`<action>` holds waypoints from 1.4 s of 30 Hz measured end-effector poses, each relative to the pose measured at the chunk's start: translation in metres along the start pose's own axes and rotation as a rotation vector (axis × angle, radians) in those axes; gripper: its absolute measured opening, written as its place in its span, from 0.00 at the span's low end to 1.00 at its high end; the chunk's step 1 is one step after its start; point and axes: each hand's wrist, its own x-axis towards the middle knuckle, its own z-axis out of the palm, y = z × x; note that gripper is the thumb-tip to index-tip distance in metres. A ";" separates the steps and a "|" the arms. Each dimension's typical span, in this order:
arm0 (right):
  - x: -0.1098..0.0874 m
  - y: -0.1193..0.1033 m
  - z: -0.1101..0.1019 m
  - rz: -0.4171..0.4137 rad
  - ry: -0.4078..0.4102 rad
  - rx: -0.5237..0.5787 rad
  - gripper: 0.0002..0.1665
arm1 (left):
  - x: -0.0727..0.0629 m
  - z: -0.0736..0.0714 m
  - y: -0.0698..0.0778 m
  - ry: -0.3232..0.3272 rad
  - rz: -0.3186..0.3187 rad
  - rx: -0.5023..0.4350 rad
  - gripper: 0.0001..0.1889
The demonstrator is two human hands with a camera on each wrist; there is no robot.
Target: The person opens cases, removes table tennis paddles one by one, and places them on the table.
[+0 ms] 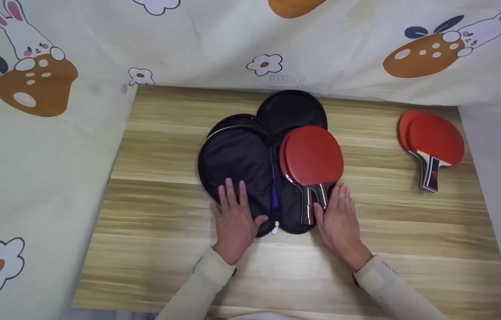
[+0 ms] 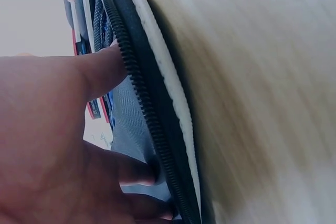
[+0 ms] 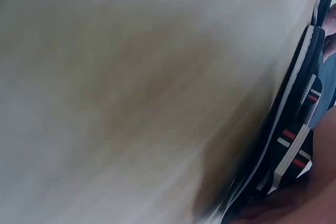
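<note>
A black zippered table tennis paddle case (image 1: 237, 155) lies spread open on the wooden table. On its right half rest two red paddles (image 1: 314, 153), overlapping, with their handles toward me. My left hand (image 1: 234, 222) rests on the lower part of the left half, fingers spread. In the left wrist view, its fingers lie just inside the case's zipper edge (image 2: 147, 103). Beside the paddle handles, my right hand (image 1: 339, 222) is at the right rim of the case, fingers straight and thumb close to a handle. The handle ends (image 3: 291, 156) appear near it in the right wrist view.
Another stack of red paddles (image 1: 437, 138) lies at the table's far right. A white zipper pull (image 1: 276, 227) sits at the case's near end. Patterned cloth (image 1: 214, 40) hangs behind the wooden table (image 1: 157, 249) and along its sides.
</note>
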 end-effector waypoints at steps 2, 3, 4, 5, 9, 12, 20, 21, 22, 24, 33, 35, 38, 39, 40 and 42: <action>0.000 -0.001 0.001 -0.005 0.024 0.006 0.42 | -0.001 0.000 0.000 0.015 0.006 -0.002 0.55; 0.000 -0.001 0.000 -0.008 0.036 0.010 0.40 | -0.001 -0.001 0.000 0.022 0.009 -0.007 0.55; 0.000 -0.001 0.000 -0.010 0.046 0.016 0.39 | -0.001 -0.001 0.000 0.026 0.011 -0.009 0.55; 0.001 -0.001 -0.001 -0.011 0.053 0.022 0.38 | -0.001 0.000 0.000 0.028 0.014 -0.011 0.54; 0.003 0.005 -0.005 -0.006 0.050 0.048 0.36 | -0.001 0.001 0.000 0.012 0.011 -0.024 0.54; 0.004 0.012 -0.007 -0.013 0.052 0.064 0.36 | -0.001 0.000 0.000 0.006 0.008 -0.025 0.54; 0.008 0.033 -0.015 -0.039 0.150 0.085 0.34 | -0.001 0.001 -0.002 0.035 0.017 0.017 0.55; 0.009 0.036 -0.017 -0.029 0.158 0.086 0.34 | -0.001 0.001 -0.002 0.036 0.019 0.023 0.55; 0.011 0.040 -0.019 -0.015 0.164 0.087 0.34 | -0.001 0.001 -0.002 0.038 0.019 0.029 0.55; 0.014 0.047 -0.023 0.022 0.174 0.091 0.33 | 0.000 0.000 -0.003 0.038 0.021 0.036 0.55; 0.027 0.086 -0.036 0.212 0.212 0.095 0.34 | 0.003 -0.001 -0.003 0.023 0.028 -0.039 0.54; 0.029 0.092 -0.036 0.242 0.206 0.087 0.34 | 0.002 0.000 -0.003 0.023 0.030 -0.050 0.54; 0.032 0.097 -0.037 0.281 0.170 0.078 0.35 | 0.003 0.000 -0.003 0.031 0.031 -0.049 0.54; 0.032 0.098 -0.038 0.286 0.159 0.075 0.36 | 0.002 0.001 -0.003 0.035 0.032 -0.051 0.54; 0.032 0.100 -0.038 0.293 0.147 0.072 0.36 | 0.002 0.002 -0.003 0.036 0.034 -0.051 0.54; 0.032 0.102 -0.039 0.304 0.122 0.071 0.36 | 0.002 0.003 -0.003 0.037 0.037 -0.056 0.54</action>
